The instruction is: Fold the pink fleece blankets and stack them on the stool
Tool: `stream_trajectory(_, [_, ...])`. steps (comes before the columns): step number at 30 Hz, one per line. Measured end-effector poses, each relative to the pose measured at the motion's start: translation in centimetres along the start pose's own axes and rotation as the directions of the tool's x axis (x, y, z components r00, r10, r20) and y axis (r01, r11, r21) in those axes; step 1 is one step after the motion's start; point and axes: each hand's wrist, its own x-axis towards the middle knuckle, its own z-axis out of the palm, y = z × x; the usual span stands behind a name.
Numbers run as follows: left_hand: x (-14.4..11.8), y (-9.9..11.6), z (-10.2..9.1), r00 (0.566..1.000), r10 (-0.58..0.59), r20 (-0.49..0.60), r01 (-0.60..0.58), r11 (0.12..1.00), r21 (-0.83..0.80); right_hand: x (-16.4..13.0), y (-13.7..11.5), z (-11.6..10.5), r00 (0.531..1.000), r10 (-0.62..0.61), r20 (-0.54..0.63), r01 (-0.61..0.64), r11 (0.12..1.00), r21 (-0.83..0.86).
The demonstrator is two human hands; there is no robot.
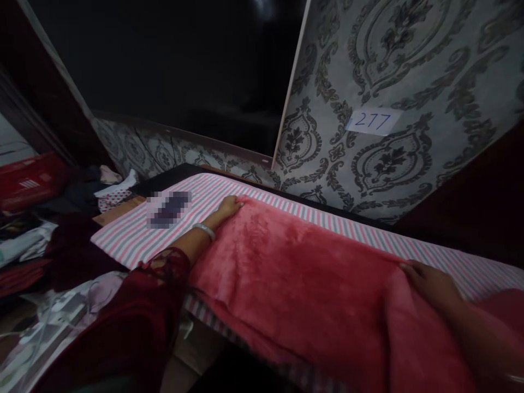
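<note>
A plush red-pink fleece cloth [303,278] lies spread over an ironing board [204,188] with a pink, grey and white striped cover. My left hand [230,207], a silver bangle at its wrist, pinches the cloth's far left corner. At the far edge on the right, my right hand [429,281] grips the same cloth. Between the two hands that edge is stretched nearly straight. The near side of the cloth droops over the board's front edge, and its right part folds over near my right forearm. The fingertips of both hands are partly hidden by the cloth.
A pixelated dark patch [168,209] covers something on the board's left end. Behind stand a large dark screen [184,65] and a patterned wall with a paper marked 277 [374,121]. Clothes [117,194], a red bag [33,180] and a power strip [65,311] lie at left.
</note>
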Motion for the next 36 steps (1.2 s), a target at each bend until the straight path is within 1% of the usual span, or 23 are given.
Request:
stream_trajectory(3, [-0.2,0.3,-0.1,0.999,-0.024,0.040,0.025,0.999,-0.037,-0.8,-0.6,0.4,0.988,0.038,0.149,-0.047,0.997,0.059])
stream_trajectory(6, [-2.0,-0.6,-1.7,0.991,-0.010,0.137,0.023,0.995,-0.097,-1.5,-0.7,0.6,0.986,0.044,0.163,-0.053,0.997,0.050])
stream_trajectory(8, [-4.5,-1.8,-3.2,0.978,0.005,0.210,0.022,0.992,-0.127,-1.5,-0.4,0.7,0.984,0.043,0.171,-0.051,0.998,0.039])
stream_trajectory(10, [-8.0,-3.2,-4.4,0.961,0.020,0.277,0.022,0.989,-0.146,-1.4,-0.1,0.9,0.981,0.055,0.184,-0.063,0.997,0.036])
stream_trajectory(12, [-11.9,-4.6,-5.0,0.939,0.063,0.337,0.004,0.981,-0.196,-1.2,0.0,1.0,0.977,0.072,0.202,-0.078,0.997,0.023])
stream_trajectory(13, [-13.8,-5.2,-5.1,0.928,0.105,0.358,-0.017,0.971,-0.240,-1.1,0.0,1.1,0.976,0.073,0.208,-0.078,0.997,0.017])
stream_trajectory(14, [-15.5,-5.7,-5.0,0.934,0.131,0.333,-0.040,0.963,-0.267,-0.9,-0.2,1.1,0.976,0.078,0.205,-0.081,0.997,0.005])
stream_trajectory(16, [-17.9,-6.6,-4.8,0.971,0.132,0.201,-0.068,0.952,-0.298,-0.7,-0.7,1.1,0.970,0.122,0.211,-0.116,0.992,-0.043])
stream_trajectory(18, [-19.1,-7.1,-4.8,0.995,0.077,0.060,-0.055,0.951,-0.303,-0.6,-1.4,0.8,0.962,0.171,0.215,-0.154,0.984,-0.094])
stream_trajectory(19, [-19.3,-7.3,-4.9,0.998,0.049,0.025,-0.038,0.947,-0.319,-0.6,-1.8,0.6,0.960,0.184,0.211,-0.163,0.980,-0.113])
stream_trajectory(20, [-19.3,-7.5,-5.0,0.999,0.028,0.020,-0.020,0.939,-0.342,-0.7,-2.1,0.4,0.961,0.188,0.202,-0.165,0.978,-0.125])
stream_trajectory(23, [-19.2,-7.9,-5.8,0.999,-0.007,0.054,0.029,0.908,-0.419,-1.3,-2.8,-0.2,0.972,0.162,0.171,-0.140,0.981,-0.135])
stream_trajectory(27, [-19.3,-8.4,-6.3,0.996,-0.031,0.086,0.067,0.880,-0.470,-2.2,-3.0,-0.8,0.970,0.109,0.215,-0.091,0.991,-0.093])
stream_trajectory(28, [-19.5,-8.5,-6.2,0.996,-0.034,0.085,0.071,0.878,-0.473,-2.3,-3.3,-1.0,0.974,0.104,0.200,-0.086,0.992,-0.096])
stream_trajectory(30, [-19.7,-8.7,-6.1,0.996,-0.042,0.078,0.074,0.877,-0.475,-2.7,-4.8,-1.6,0.992,0.085,0.096,-0.074,0.990,-0.119])
stream_trajectory(31, [-19.7,-8.8,-6.0,0.996,-0.046,0.074,0.076,0.876,-0.475,-3.0,-6.1,-1.9,0.998,0.051,0.033,-0.047,0.993,-0.109])
stream_trajectory(32, [-19.8,-8.8,-5.9,0.996,-0.051,0.072,0.079,0.876,-0.476,-3.7,-7.8,-2.2,1.000,-0.003,-0.020,0.002,0.997,-0.078])
stream_trajectory(33, [-19.8,-8.9,-5.8,0.996,-0.055,0.072,0.083,0.875,-0.477,-4.7,-9.9,-2.4,0.994,-0.092,-0.054,0.091,0.996,-0.014])
stream_trajectory(34, [-19.9,-8.9,-5.8,0.996,-0.060,0.069,0.085,0.875,-0.477,-6.1,-12.2,-2.5,0.981,-0.194,-0.029,0.196,0.976,0.093])
stream_trajectory(35, [-19.9,-8.9,-5.7,0.996,-0.064,0.063,0.086,0.875,-0.476,-7.9,-14.7,-2.5,0.955,-0.297,0.020,0.287,0.938,0.194])
stream_trajectory(36, [-19.9,-8.9,-5.6,0.996,-0.069,0.054,0.086,0.876,-0.474,-9.9,-17.1,-2.3,0.911,-0.409,0.054,0.382,0.885,0.267])
